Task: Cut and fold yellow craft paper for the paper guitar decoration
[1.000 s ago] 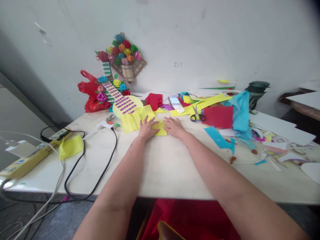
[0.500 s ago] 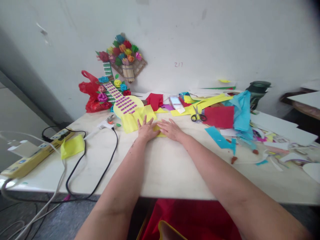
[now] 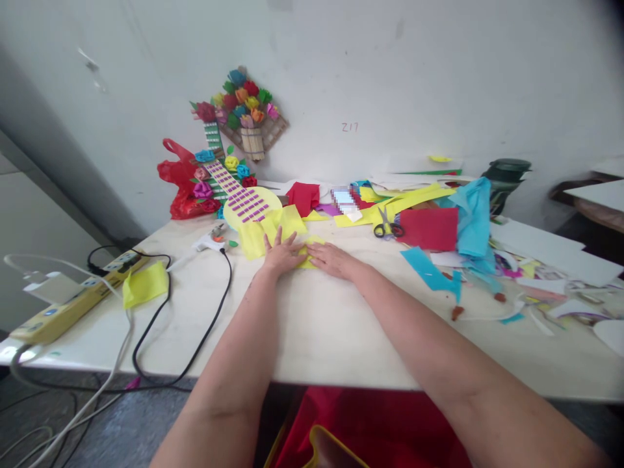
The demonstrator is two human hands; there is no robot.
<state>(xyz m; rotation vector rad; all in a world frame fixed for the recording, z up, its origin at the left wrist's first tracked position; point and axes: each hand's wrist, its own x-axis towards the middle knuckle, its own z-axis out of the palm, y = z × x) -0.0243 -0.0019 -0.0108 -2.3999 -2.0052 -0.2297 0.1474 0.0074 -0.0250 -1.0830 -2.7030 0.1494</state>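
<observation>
1. Compared with a second ago, the right hand (image 3: 335, 261) has been brought nearer the left hand (image 3: 283, 255), and more of the small yellow paper (image 3: 306, 263) is covered by it.
2. The small yellow paper is placed flat on the white table (image 3: 336, 344), under and between the hands, in front of the loose yellow sheets (image 3: 251, 240).
3. A stray crease could be pressed in, or the paper skewed, if pressure is applied unevenly by the two hands; thin paper is judged likely to slip or tear when rubbed.
4. The loose yellow sheets could be dragged along, since they are reached by the left fingertips.
5. The white glue gun (image 3: 209, 243) could be tugged if its black cord (image 3: 220, 300) were caught by the left forearm.
6. The left hand is laid palm down, fingers spread apart; the right is held flat, fingers closer together. The paper is touched by both; whether any edge is pinched underneath cannot be told.
</observation>
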